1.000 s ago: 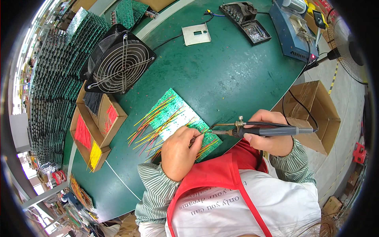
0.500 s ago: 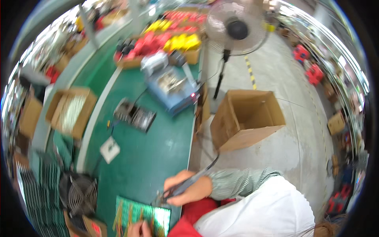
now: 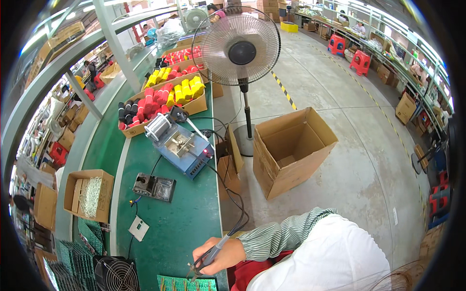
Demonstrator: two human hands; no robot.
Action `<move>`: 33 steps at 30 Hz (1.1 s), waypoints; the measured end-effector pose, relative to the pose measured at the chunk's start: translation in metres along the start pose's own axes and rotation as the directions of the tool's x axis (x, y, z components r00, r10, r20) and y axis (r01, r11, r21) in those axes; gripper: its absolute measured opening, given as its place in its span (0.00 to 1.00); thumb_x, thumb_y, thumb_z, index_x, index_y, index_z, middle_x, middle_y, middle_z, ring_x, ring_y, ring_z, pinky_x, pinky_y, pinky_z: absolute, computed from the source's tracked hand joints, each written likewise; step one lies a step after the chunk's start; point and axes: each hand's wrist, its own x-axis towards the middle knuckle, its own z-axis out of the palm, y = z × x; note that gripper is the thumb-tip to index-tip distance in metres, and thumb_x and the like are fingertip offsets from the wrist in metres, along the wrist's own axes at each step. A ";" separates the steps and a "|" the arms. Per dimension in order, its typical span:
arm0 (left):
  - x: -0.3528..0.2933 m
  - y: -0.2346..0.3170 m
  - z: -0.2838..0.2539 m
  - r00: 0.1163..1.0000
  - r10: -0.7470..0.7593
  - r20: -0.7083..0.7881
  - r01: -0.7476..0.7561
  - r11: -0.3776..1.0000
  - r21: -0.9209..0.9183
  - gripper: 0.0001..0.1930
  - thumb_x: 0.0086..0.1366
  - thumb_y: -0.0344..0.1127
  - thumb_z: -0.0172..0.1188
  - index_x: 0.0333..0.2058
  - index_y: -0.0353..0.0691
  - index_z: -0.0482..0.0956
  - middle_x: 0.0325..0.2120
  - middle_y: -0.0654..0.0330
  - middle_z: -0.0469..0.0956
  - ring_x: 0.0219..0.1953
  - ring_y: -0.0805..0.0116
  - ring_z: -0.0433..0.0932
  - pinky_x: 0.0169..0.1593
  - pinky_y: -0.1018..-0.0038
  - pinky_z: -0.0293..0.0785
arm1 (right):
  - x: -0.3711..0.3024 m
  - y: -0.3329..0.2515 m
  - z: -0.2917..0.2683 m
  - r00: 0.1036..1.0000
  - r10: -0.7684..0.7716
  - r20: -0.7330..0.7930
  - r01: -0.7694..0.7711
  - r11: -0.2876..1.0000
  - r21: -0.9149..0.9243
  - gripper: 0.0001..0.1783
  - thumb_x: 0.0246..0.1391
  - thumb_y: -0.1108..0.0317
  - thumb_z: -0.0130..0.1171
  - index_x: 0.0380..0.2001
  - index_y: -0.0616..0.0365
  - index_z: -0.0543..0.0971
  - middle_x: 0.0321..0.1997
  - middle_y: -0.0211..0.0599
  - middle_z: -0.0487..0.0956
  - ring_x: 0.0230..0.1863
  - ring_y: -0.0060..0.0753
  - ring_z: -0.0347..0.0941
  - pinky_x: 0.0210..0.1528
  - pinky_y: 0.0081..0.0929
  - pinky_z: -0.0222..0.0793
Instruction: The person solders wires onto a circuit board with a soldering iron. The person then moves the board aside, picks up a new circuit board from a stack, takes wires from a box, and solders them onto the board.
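Observation:
My right hand [image 3: 225,255] is closed around the grey and black handle of a soldering iron [image 3: 213,252] at the bottom middle, over the near edge of the green bench. A black cable runs from the iron's rear end up toward a blue machine [image 3: 187,154] with a wire spool on top. Just below the iron's tip, a green circuit board [image 3: 206,284] with several thin gold-coloured pins or wires shows at the lower edge, mostly cut off. Whether the tip touches it, I cannot tell. My left hand is out of the picture.
Left of the board stand a black fan [image 3: 118,275] and stacked green boards [image 3: 73,264]. Farther up are a small black device [image 3: 154,186], a carton of pale loops [image 3: 91,194] and trays of coloured bundles [image 3: 165,94]. An upright carton [image 3: 291,155] and a pedestal fan [image 3: 238,51] stand right.
The view has shifted upward, so the board and my right hand sit lower in the picture. My left hand, earlier on the board, is now out of view. The soldering iron is still held.

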 end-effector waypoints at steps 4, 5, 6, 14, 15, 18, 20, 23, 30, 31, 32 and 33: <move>0.008 -0.003 -0.010 0.994 0.107 0.018 -0.109 0.986 0.125 0.12 0.61 0.39 0.55 0.41 0.44 0.77 0.33 0.52 0.75 0.33 0.50 0.75 0.34 0.59 0.72 | 0.000 -0.003 0.000 1.000 0.006 -0.011 -0.006 1.000 -0.003 0.15 0.48 0.60 0.59 0.32 0.61 0.75 0.28 0.38 0.78 0.28 0.33 0.74 0.32 0.28 0.68; 0.015 0.004 -0.020 0.993 0.115 -0.006 -0.113 0.984 0.139 0.12 0.61 0.39 0.54 0.42 0.45 0.77 0.34 0.51 0.75 0.34 0.50 0.75 0.35 0.59 0.72 | 0.001 -0.003 0.001 1.000 0.001 -0.012 -0.001 1.000 0.001 0.15 0.48 0.59 0.59 0.33 0.61 0.75 0.28 0.38 0.78 0.29 0.33 0.74 0.33 0.29 0.68; 0.021 0.013 -0.032 0.994 0.112 -0.022 -0.108 0.986 0.125 0.11 0.63 0.39 0.53 0.42 0.43 0.77 0.33 0.51 0.75 0.32 0.50 0.75 0.35 0.59 0.72 | 0.001 -0.003 0.002 1.000 -0.005 -0.007 0.005 1.000 0.006 0.16 0.48 0.59 0.58 0.33 0.61 0.75 0.29 0.39 0.78 0.30 0.34 0.74 0.33 0.29 0.68; 0.038 0.014 -0.079 0.962 -0.045 -0.270 0.008 0.991 -0.134 0.07 0.61 0.33 0.59 0.32 0.35 0.79 0.28 0.46 0.76 0.32 0.48 0.75 0.37 0.60 0.72 | -0.001 0.003 0.004 0.999 0.041 -0.019 -0.041 0.999 0.017 0.16 0.49 0.59 0.58 0.34 0.61 0.74 0.30 0.39 0.78 0.31 0.34 0.75 0.34 0.30 0.68; 0.042 0.015 -0.086 0.964 -0.049 -0.263 0.014 0.991 -0.133 0.07 0.61 0.33 0.59 0.32 0.35 0.79 0.28 0.46 0.76 0.32 0.48 0.75 0.37 0.60 0.72 | 0.000 0.003 0.004 0.999 0.038 -0.024 -0.038 0.999 -0.008 0.16 0.49 0.59 0.58 0.34 0.61 0.74 0.30 0.39 0.78 0.31 0.34 0.75 0.34 0.30 0.68; 0.051 0.009 -0.092 0.967 -0.202 -0.154 0.190 0.978 -0.085 0.07 0.60 0.32 0.60 0.33 0.33 0.79 0.29 0.46 0.76 0.31 0.48 0.75 0.38 0.60 0.71 | 0.005 -0.003 0.000 0.998 -0.066 -0.019 0.067 0.998 0.007 0.15 0.49 0.60 0.60 0.35 0.60 0.75 0.29 0.38 0.79 0.30 0.31 0.75 0.33 0.27 0.69; 0.059 0.020 -0.097 0.964 -0.243 -0.106 0.237 0.969 -0.065 0.07 0.60 0.32 0.60 0.34 0.33 0.79 0.29 0.46 0.77 0.31 0.47 0.75 0.38 0.60 0.71 | 0.008 -0.015 -0.003 0.999 -0.051 0.010 0.050 0.997 0.066 0.15 0.49 0.61 0.61 0.35 0.60 0.75 0.28 0.37 0.79 0.30 0.29 0.75 0.33 0.26 0.69; 0.064 -0.005 -0.071 0.974 -0.204 -0.099 0.181 0.963 -0.198 0.07 0.51 0.24 0.63 0.30 0.34 0.77 0.26 0.52 0.74 0.29 0.55 0.75 0.34 0.67 0.71 | 0.006 -0.027 -0.005 0.997 -0.057 -0.055 0.056 0.998 -0.020 0.12 0.48 0.65 0.65 0.34 0.59 0.77 0.27 0.32 0.79 0.28 0.21 0.75 0.30 0.21 0.69; 0.085 -0.016 -0.053 0.963 -0.267 -0.030 0.252 0.936 -0.246 0.07 0.51 0.29 0.65 0.29 0.36 0.78 0.26 0.55 0.74 0.27 0.58 0.76 0.31 0.68 0.71 | 0.012 -0.011 -0.015 0.987 0.113 -0.114 -0.122 0.990 -0.076 0.10 0.43 0.68 0.66 0.29 0.60 0.77 0.20 0.31 0.78 0.21 0.19 0.74 0.24 0.19 0.68; 0.083 -0.019 -0.053 0.958 -0.286 -0.024 0.270 0.927 -0.260 0.07 0.52 0.30 0.65 0.29 0.36 0.78 0.26 0.55 0.74 0.27 0.58 0.76 0.31 0.69 0.71 | 0.014 -0.010 -0.015 0.989 0.103 -0.105 -0.114 0.988 -0.105 0.10 0.43 0.68 0.66 0.29 0.60 0.77 0.21 0.32 0.78 0.21 0.19 0.74 0.24 0.19 0.68; 0.081 -0.019 -0.053 0.950 -0.310 -0.026 0.293 0.920 -0.261 0.07 0.52 0.30 0.65 0.29 0.36 0.78 0.26 0.55 0.74 0.27 0.58 0.76 0.31 0.69 0.71 | 0.017 -0.010 -0.014 0.991 0.090 -0.103 -0.104 0.985 -0.137 0.11 0.43 0.68 0.66 0.29 0.61 0.77 0.21 0.32 0.78 0.21 0.19 0.74 0.24 0.18 0.68; 0.080 -0.018 -0.054 0.945 -0.324 -0.040 0.300 0.912 -0.279 0.07 0.52 0.30 0.65 0.29 0.36 0.78 0.26 0.55 0.74 0.27 0.58 0.76 0.31 0.69 0.71 | 0.020 -0.011 -0.012 0.992 0.094 -0.084 -0.105 0.985 -0.137 0.11 0.43 0.68 0.66 0.29 0.61 0.77 0.21 0.32 0.78 0.21 0.19 0.74 0.24 0.18 0.68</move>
